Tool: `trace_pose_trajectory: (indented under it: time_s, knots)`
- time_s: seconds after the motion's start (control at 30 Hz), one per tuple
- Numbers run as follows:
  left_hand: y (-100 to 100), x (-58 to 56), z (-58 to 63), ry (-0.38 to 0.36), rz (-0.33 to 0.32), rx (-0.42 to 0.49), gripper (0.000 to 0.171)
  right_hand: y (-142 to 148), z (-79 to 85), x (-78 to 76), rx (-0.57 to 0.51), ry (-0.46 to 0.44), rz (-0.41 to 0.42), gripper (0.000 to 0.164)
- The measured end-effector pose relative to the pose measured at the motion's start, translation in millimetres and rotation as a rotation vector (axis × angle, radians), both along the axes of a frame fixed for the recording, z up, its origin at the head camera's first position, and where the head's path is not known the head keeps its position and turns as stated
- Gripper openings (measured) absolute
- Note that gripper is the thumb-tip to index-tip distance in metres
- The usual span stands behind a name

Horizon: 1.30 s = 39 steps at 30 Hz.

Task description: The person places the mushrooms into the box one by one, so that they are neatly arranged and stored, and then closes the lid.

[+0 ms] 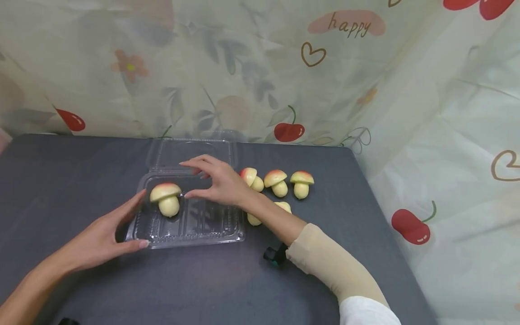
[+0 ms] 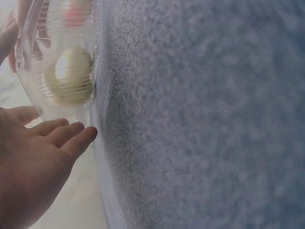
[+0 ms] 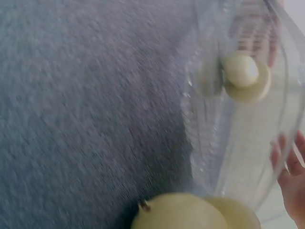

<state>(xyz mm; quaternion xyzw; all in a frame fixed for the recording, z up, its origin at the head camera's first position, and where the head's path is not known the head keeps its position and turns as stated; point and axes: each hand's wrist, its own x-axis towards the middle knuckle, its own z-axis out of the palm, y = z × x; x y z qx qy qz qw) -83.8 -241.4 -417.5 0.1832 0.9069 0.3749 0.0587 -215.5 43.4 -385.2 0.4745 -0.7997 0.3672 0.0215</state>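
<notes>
A clear plastic clamshell box (image 1: 211, 238) lies on the table, its lid (image 1: 195, 155) folded back toward the curtain. One mushroom-shaped piece (image 1: 169, 207), with a cream stem and a red-tinged cap, sits in the left part of the box. My left hand (image 1: 99, 239) is at the box's left side, thumb near the front corner and fingers along the side wall. My right hand (image 1: 223, 183) hovers above the box, thumb and fingers spread apart with nothing between them. In the right wrist view, the piece (image 3: 240, 69) shows through the box wall.
More mushroom-shaped pieces lie right of the box: a back row with one at its right end (image 1: 301, 189), and others partly hidden under my right forearm. A black device (image 1: 273, 255) shows by the right sleeve. A printed curtain (image 1: 252, 81) hangs behind the grey table (image 1: 203, 289).
</notes>
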Motion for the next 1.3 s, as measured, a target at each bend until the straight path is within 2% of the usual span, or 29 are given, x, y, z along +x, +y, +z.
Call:
trace_pose_trajectory:
  time_s: [0.17, 0.47, 0.83, 1.1, 1.3]
  knots:
    - [-1, -3.0, 0.3, -0.013, 0.015, -0.014, 0.107, 12, 7.0, -4.2, -0.057, -0.021, 0.007, 0.065]
    - [0, -4.6, -1.4, 0.057, 0.0, -0.018, 0.111, 31, 6.6, -8.5, -0.053, -0.03, -0.019, 0.06]
    - [0, -5.8, 2.5, 0.017, -0.001, -0.029, 0.113, 55, 11.2, -8.3, -0.103, 0.002, -0.057, 0.054]
    - [-2, -6.5, 1.7, -0.011, 0.01, -0.049, 0.115, 74, 11.9, -10.8, -0.149, -0.015, -0.076, 0.053]
    - [0, -7.1, -2.0, 0.047, -0.005, -0.012, 0.114, 92, 10.5, -9.1, -0.158, -0.019, -0.122, 0.052]
